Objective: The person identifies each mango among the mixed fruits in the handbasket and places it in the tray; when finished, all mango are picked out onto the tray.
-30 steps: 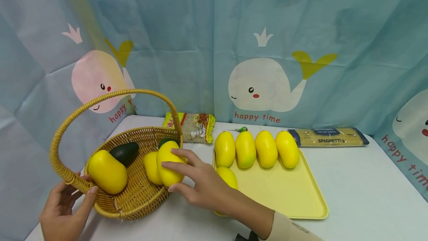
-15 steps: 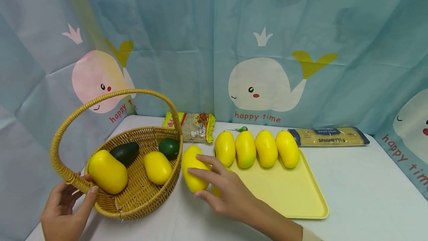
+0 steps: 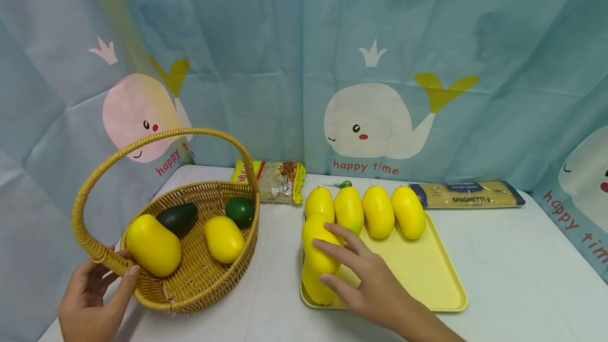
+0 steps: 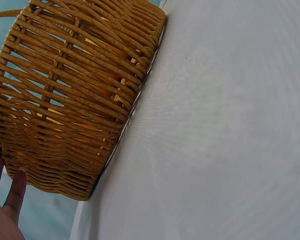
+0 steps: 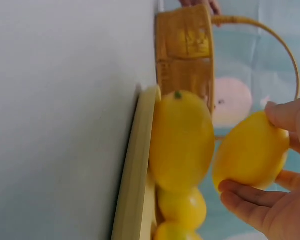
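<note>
In the head view my right hand [image 3: 363, 273] holds a yellow mango [image 3: 321, 244] between thumb and fingers, over the left part of the yellow tray [image 3: 408, 278]. Beneath it, another mango [image 3: 317, 289] lies on the tray; the right wrist view shows a gap between the held mango [image 5: 252, 150] and this one [image 5: 182, 142]. A row of several mangoes [image 3: 378, 211] lines the tray's back edge. My left hand [image 3: 97, 297] grips the near left rim of the wicker basket [image 3: 204, 297], by the handle's base. Inside lie two mangoes [image 3: 154, 245] and two dark green avocados [image 3: 177, 219].
Behind the basket lies a clear and yellow food packet [image 3: 281, 181]. A spaghetti pack [image 3: 467, 195] is at the back right, and a small green and red item [image 3: 343, 183] lies behind the tray. A whale-print curtain [image 3: 266, 67] hangs at the back of the white table [image 3: 518, 273].
My right hand has carried the mango from the basket's right rim rightward to above the tray. The left hand and basket stay in place.
</note>
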A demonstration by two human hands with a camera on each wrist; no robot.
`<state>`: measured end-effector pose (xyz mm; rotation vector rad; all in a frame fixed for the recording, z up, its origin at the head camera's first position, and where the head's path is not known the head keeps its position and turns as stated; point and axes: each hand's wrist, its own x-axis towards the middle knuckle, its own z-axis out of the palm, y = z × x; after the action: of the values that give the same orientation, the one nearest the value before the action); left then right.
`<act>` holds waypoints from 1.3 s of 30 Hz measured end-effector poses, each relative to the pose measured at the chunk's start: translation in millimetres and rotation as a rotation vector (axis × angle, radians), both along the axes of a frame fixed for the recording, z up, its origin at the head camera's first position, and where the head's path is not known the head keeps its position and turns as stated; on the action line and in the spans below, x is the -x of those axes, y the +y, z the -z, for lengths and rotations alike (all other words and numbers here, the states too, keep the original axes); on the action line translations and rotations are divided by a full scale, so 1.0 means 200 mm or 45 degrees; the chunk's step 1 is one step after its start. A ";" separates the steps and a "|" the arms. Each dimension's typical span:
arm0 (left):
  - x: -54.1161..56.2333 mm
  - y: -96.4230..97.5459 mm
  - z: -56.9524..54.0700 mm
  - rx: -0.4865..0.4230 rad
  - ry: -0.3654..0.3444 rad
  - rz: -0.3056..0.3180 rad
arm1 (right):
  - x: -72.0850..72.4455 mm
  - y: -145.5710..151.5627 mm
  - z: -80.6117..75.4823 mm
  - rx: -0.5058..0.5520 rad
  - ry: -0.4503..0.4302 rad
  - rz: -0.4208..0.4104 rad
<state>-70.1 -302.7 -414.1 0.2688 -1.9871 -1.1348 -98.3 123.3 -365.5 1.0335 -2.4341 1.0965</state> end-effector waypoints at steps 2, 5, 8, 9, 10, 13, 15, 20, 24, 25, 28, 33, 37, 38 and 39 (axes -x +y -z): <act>0.00 0.00 0.00 0.001 0.004 0.001 | -0.01 0.05 0.00 -0.019 0.002 0.043; 0.00 0.00 0.00 0.002 0.010 0.007 | -0.04 0.10 0.01 -0.056 -0.008 0.108; 0.00 0.00 0.00 0.000 0.014 0.012 | -0.05 0.15 0.03 -0.099 -0.015 0.161; 0.00 0.00 0.00 0.000 0.014 0.012 | -0.06 0.16 0.03 -0.115 -0.025 0.181; 0.00 0.00 0.00 0.002 0.012 0.011 | -0.06 0.17 0.04 -0.129 -0.028 0.197; 0.00 0.00 0.00 0.012 0.003 0.002 | -0.07 0.20 0.06 -0.163 -0.066 0.238; 0.00 0.00 -0.01 0.015 -0.001 0.001 | -0.08 0.21 0.07 -0.183 -0.105 0.259; 0.00 0.00 -0.01 0.004 0.000 0.002 | -0.09 0.23 0.09 -0.215 -0.230 0.284; 0.00 0.00 0.00 0.009 -0.003 -0.002 | -0.10 0.24 0.10 -0.234 -0.263 0.282; 0.00 0.00 0.00 0.010 -0.004 -0.004 | -0.10 0.24 0.10 -0.242 -0.256 0.272; -0.01 0.00 0.00 0.004 -0.003 -0.006 | -0.10 0.24 0.12 -0.268 -0.241 0.253; -0.01 0.01 0.00 -0.008 -0.004 -0.007 | -0.10 0.24 0.13 -0.276 -0.285 0.258; 0.00 0.00 0.00 -0.009 -0.005 -0.007 | -0.09 0.23 0.12 -0.328 -0.385 0.309; 0.00 0.00 -0.01 -0.007 -0.008 -0.009 | -0.09 0.22 0.12 -0.347 -0.413 0.326; 0.00 0.00 0.00 -0.008 -0.008 -0.008 | -0.09 0.22 0.12 -0.360 -0.427 0.338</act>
<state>-69.2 -302.4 -413.3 0.2819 -1.9868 -1.1377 -79.6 167.3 -388.8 0.6052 -2.9556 0.9147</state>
